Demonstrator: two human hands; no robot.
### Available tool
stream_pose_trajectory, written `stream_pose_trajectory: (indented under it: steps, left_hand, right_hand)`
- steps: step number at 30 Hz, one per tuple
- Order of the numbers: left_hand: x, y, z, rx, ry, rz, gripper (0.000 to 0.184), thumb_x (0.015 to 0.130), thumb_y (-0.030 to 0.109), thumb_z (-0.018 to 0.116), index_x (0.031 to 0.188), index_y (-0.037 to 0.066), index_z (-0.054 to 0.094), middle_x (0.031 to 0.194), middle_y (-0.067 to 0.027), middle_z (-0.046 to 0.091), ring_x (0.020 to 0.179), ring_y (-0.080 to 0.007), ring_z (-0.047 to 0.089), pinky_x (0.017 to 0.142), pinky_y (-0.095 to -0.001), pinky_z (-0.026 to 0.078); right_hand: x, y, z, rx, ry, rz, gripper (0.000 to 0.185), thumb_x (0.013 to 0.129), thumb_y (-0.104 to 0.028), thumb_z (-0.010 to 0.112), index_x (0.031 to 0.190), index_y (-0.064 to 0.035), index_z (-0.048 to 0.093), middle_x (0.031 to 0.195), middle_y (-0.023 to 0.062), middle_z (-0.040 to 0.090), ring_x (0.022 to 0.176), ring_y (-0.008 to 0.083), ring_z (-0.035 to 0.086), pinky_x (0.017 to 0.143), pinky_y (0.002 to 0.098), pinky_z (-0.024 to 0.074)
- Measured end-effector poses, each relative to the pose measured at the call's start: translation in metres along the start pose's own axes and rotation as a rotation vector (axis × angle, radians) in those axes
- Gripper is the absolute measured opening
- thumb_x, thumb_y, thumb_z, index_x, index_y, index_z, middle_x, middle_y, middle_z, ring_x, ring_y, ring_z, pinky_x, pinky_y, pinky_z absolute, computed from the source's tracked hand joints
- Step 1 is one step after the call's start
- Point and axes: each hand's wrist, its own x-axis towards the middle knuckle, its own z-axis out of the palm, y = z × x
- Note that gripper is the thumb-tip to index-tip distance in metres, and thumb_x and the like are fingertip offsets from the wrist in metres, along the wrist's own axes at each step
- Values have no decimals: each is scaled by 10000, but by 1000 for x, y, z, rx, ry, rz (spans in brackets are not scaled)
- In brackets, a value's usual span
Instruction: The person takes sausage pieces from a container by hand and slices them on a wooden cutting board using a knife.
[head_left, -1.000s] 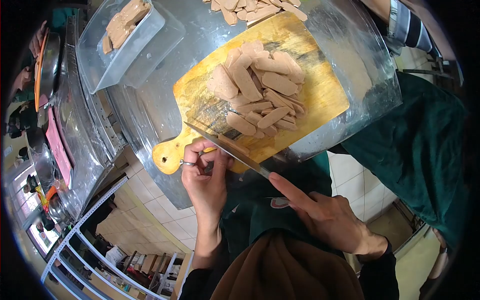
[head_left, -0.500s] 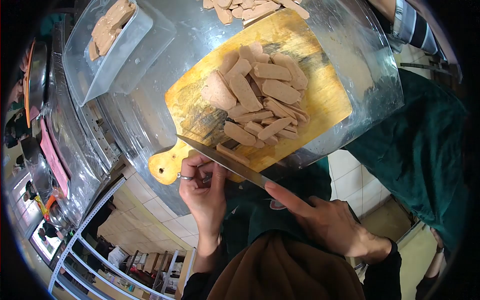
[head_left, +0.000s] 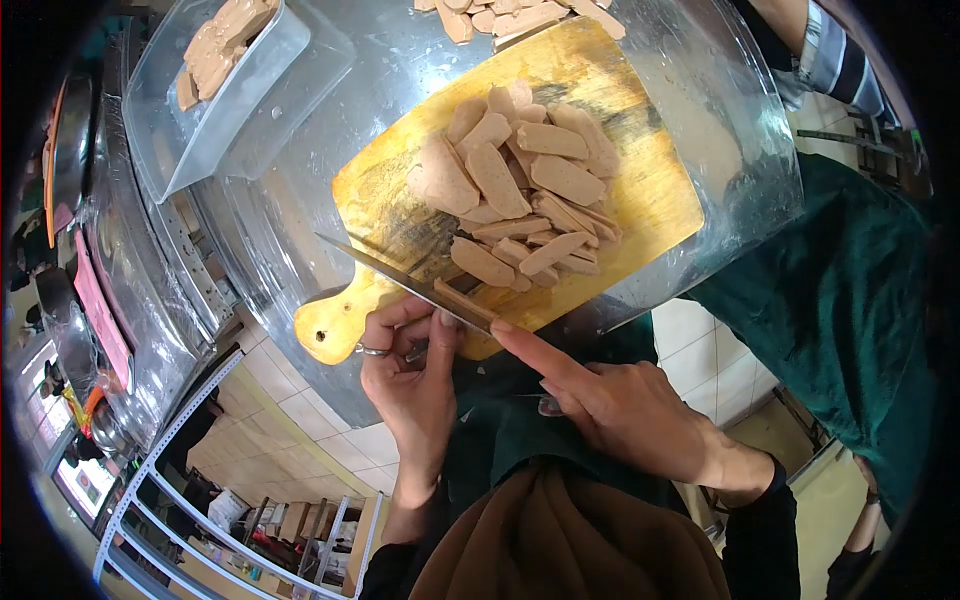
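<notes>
My right hand [head_left: 640,415] grips a knife [head_left: 395,275], its index finger stretched along the back of the blade. The blade slants up and left over the near edge of a wooden cutting board [head_left: 660,190]. My left hand [head_left: 415,375], with a ring on one finger, is curled and closed beside the blade. What its fingers hold, if anything, is hidden. A thin brown slice [head_left: 462,302] lies along the far side of the blade. Farther in on the board is a heap of flat, brownish-pink slices of a sausage-like food [head_left: 495,180].
A clear plastic tub [head_left: 205,140] with brown pieces stands at the upper left of the metal table [head_left: 400,50]. More slices [head_left: 520,18] lie past the board. A person in a green garment [head_left: 840,290] stands at the right. Metal shelving [head_left: 190,530] is at the lower left.
The knife has slid up and left, its tip now farther past the board's side. My right hand has moved left with it, closer to my left hand, which stays nearly in place.
</notes>
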Motion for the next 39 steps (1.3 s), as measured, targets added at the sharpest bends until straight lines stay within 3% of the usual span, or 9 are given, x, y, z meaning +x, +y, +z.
stream_pose_trajectory:
  steps: [2,5,8,16,23,27,29,34,39]
  left_hand:
    - [-1,0,1,-2,-1,24,203,924,24,678,1086,-8,561,893,-78,693,807,-87,655,722,-207,528]
    - [-1,-2,0,12,2,8,198,929,29,673,1091,-12,567,892,-70,688,810,-82,650,720,-204,526]
    - [-1,-2,-1,45,-13,16,181,935,38,668,1082,-13,575,889,-58,680,804,-75,644,703,-199,522]
    - [1,-4,-2,61,-8,-17,191,921,58,693,1081,16,597,885,-36,674,804,-56,637,661,-190,517]
    - [1,-4,-2,56,-26,-3,204,925,72,692,1098,12,600,889,-38,680,793,-58,638,682,-189,521]
    - [-1,-3,-2,61,-34,2,199,929,65,686,1098,9,597,889,-39,682,793,-61,637,695,-192,521]
    - [0,-2,-2,45,-24,-6,190,931,57,681,1094,8,596,887,-40,683,798,-61,637,690,-195,521]
    - [2,-9,-4,44,-65,95,205,939,31,659,1130,2,593,926,-38,660,814,-71,643,698,-201,523]
    - [2,-7,-4,198,-88,245,257,941,-2,632,1195,30,618,1037,-63,619,788,-84,633,702,-210,522]
  right_hand:
    - [-4,4,5,-43,40,-62,762,942,-78,547,1572,-240,151,592,190,612,523,372,640,460,468,520]
    - [-17,-6,-3,2,-58,54,657,965,-76,543,1543,-185,250,953,210,703,770,403,680,623,489,554]
    - [-21,-5,0,2,-91,136,656,963,-61,539,1541,-178,253,1007,217,697,804,405,680,635,487,556]
    - [32,1,10,-2,2,22,660,968,-81,534,1547,-176,230,1000,231,686,782,412,672,653,504,540]
    - [-2,9,13,122,53,2,657,968,-86,540,1545,-175,238,1067,243,664,800,428,658,650,501,524]
    - [15,1,-2,-26,-16,105,636,975,-80,519,1545,-165,250,1220,234,614,894,445,643,714,494,530]
    - [21,7,-3,36,71,6,627,982,-86,506,1548,-158,243,1288,237,579,941,446,636,750,482,535]
    - [17,31,-3,132,297,-291,606,1003,-123,491,1550,-134,231,1367,215,536,803,452,656,677,449,545]
    - [-9,23,-13,132,248,-147,578,1005,-121,487,1538,-106,263,1356,210,549,893,452,640,686,416,550]
